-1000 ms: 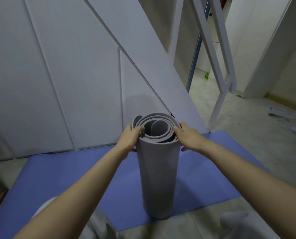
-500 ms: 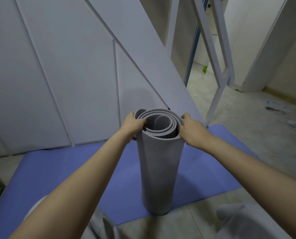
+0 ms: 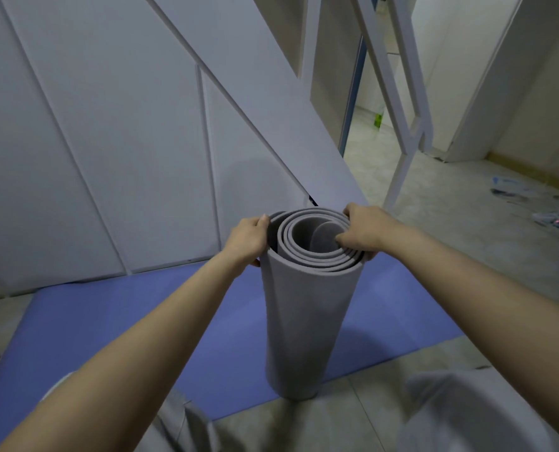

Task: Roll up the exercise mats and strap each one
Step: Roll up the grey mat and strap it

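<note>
Clasping upright spiralled grey foam roll (image 3: 307,321): left grip (image 3: 247,239), right grip (image 3: 366,231).

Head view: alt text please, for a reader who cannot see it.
A rolled grey mat stands on end, held at its top: the left hand grips the outer side, the right hand pinches the coils, thumb inside. Its base sits at the near edge of a flat blue mat; no strap shows.
</note>
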